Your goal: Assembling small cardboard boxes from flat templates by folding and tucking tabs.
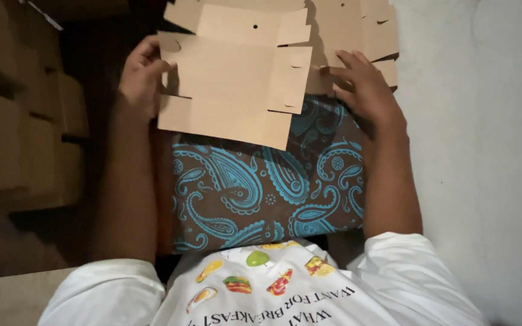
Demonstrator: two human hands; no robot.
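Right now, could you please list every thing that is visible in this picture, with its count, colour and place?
flat cardboard cut-out: one, light brown, top centre, lying over the cloth
more flat cardboard pieces: a pile, count unclear, light brown, top right, under the right hand
patterned cloth: one, brown with blue paisley, centre
cardboard boxes: several, brown, stacked at the left, in shadow
floor: grey, right side
shirt: one, white with food pictures, bottom
left hand: holds the left edge of the cut-out
right hand: rests on the pile, beside the cut-out's right edge
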